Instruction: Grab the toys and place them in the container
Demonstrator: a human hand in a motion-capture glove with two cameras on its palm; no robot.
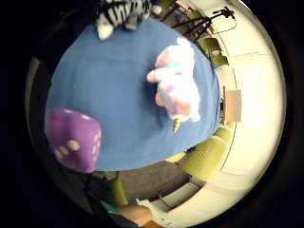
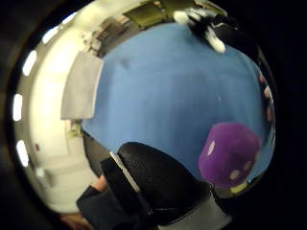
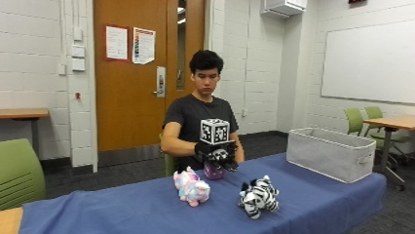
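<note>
blue cloth over the table (image 3: 129,209), and we've got the purple dice toy (image 3: 213,171) sitting near its back edge, right under our gloved right hand (image 3: 219,153). fingers look loosely curled, holding nothing. unicorn (image 3: 191,186) and zebra (image 3: 259,196) wait in front, grey container (image 3: 330,152) well off at the table's end. next up, probably close on the dice.

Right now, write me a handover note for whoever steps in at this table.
Right hand: gloved, raised above the blue table in front of the person, holding nothing; I cannot tell how its fingers stand.
Toys: the purple dice sits on the table just below the hand; the pink unicorn and the zebra stand nearer the front edge, apart from each other.
Container: the grey bin is at the table's far end; I can see no toy in it.
Done: nothing yet.
Left: all three toys go into the bin.
</note>
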